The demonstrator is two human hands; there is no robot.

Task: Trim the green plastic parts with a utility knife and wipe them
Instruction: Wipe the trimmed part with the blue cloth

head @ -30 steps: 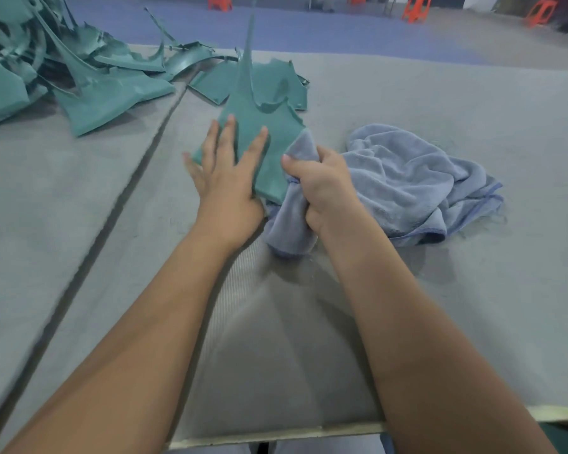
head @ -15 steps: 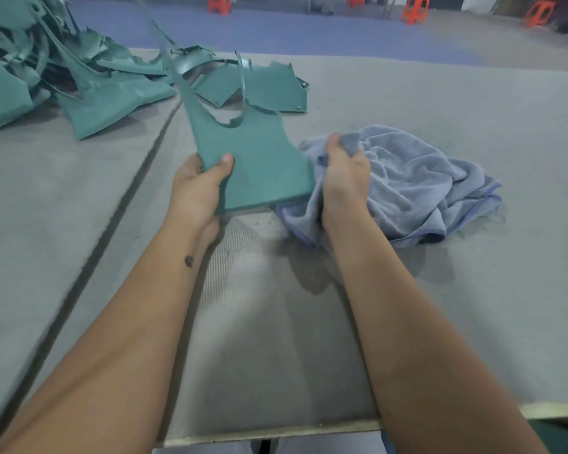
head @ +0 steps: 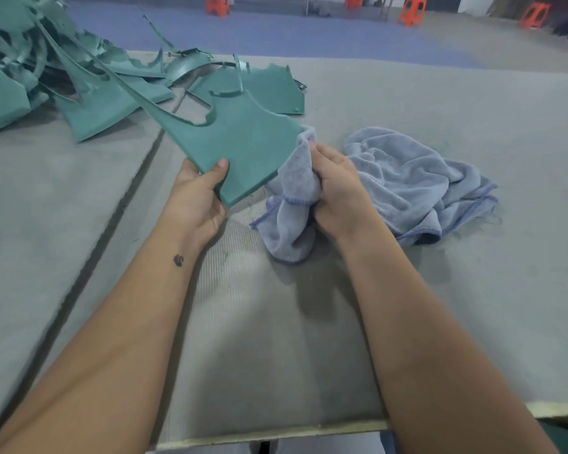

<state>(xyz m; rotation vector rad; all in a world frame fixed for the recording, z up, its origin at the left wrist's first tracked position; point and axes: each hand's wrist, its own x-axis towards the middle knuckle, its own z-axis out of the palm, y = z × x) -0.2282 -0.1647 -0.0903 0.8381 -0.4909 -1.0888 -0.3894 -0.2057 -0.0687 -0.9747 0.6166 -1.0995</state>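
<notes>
Left hand: your left hand (head: 195, 194) grips the near corner of a flat green plastic part with a long thin spike and a curved cut-out (head: 240, 142); the thumb lies on its top face and the fingers curl under its edge.
Held part: you hold it tilted, lifted off the grey felt-covered table (head: 473, 126), with the spike pointing up and to the left toward the heap.
Right hand: your right hand (head: 340, 191) is closed round a bunched end of a pale blue microfibre cloth with darker blue stitched edging (head: 417, 178); the fingers are curled into the fabric.
Cloth: the gripped end touches the right-hand edge of the held part, and the remainder lies crumpled on the table just to the right of your hand.
Other parts: a heap of similar green plastic pieces (head: 46, 77) lies at the far left of the table, and one flat green piece (head: 273, 90) lies just behind the held part.
Table: a dark seam (head: 112, 224) runs diagonally across the felt, left of your left arm.
Background: orange plastic stools (head: 410, 9) stand on the floor beyond the table.
</notes>
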